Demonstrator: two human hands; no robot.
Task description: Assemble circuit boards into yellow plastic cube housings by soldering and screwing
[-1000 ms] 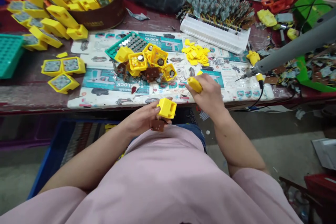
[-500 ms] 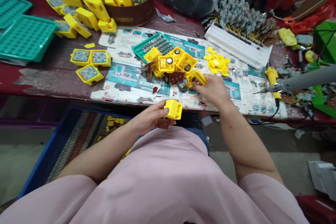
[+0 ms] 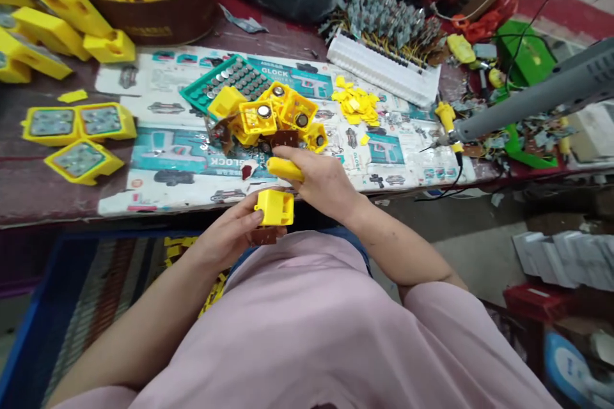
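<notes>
Close to the table's front edge, my left hand [image 3: 235, 230] is closed around a small yellow plastic box [image 3: 275, 207] with a square opening on its right side. A brown board [image 3: 267, 235] hangs beneath that box at my fingers. My right hand [image 3: 326, 180] is closed on a yellow piece with a rounded end [image 3: 286, 169], just above and right of the box; its kind is partly hidden by my fingers. Behind my hands lies a pile of open yellow housings [image 3: 259, 118] with round button cells in them. A green tray of button cells [image 3: 230, 84] sits behind the pile.
Small yellow plates [image 3: 355, 102] are heaped right of the pile. A white foam block [image 3: 384, 70] bears wired grey parts. A soldering iron [image 3: 448, 124] points inward on the right, before a grey arm [image 3: 532, 92]. Yellow boxes [image 3: 79, 124] and a brown tin [image 3: 148, 19] stand left.
My right hand has come from the pile toward my left hand, carrying the yellow piece. The left hand still holds the yellow box. The view has swung right.
</notes>
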